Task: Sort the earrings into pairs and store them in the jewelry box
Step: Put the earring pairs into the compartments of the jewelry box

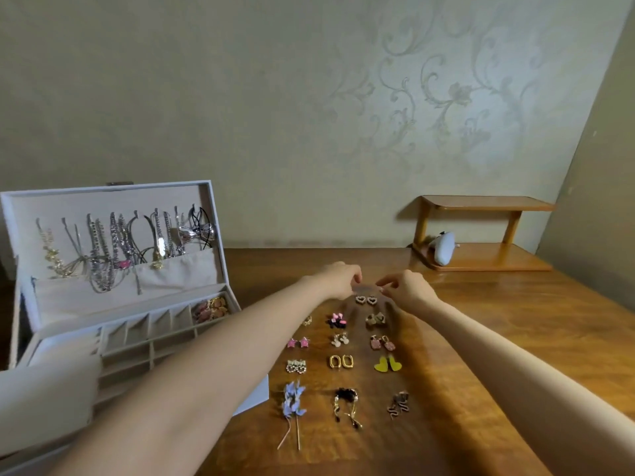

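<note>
Earrings lie in pairs in rows on the wooden table (481,321): pearl hearts (366,299), pink stars (298,342), gold hoops (341,361), yellow hearts (387,365), blue flowers (293,400). My left hand (338,280) and my right hand (405,290) meet just behind the pearl hearts, fingers curled and pinched toward each other. Something small and pale seems to sit between the fingertips, too blurred to name. The open white jewelry box (220,269) stands at the left, with one compartment holding pink and gold pieces (211,310).
Necklaces (113,249) hang inside the box lid. A small wooden shelf (481,231) stands at the back right with a pale blue object (444,249) on its lower board. A wallpapered wall runs behind the table.
</note>
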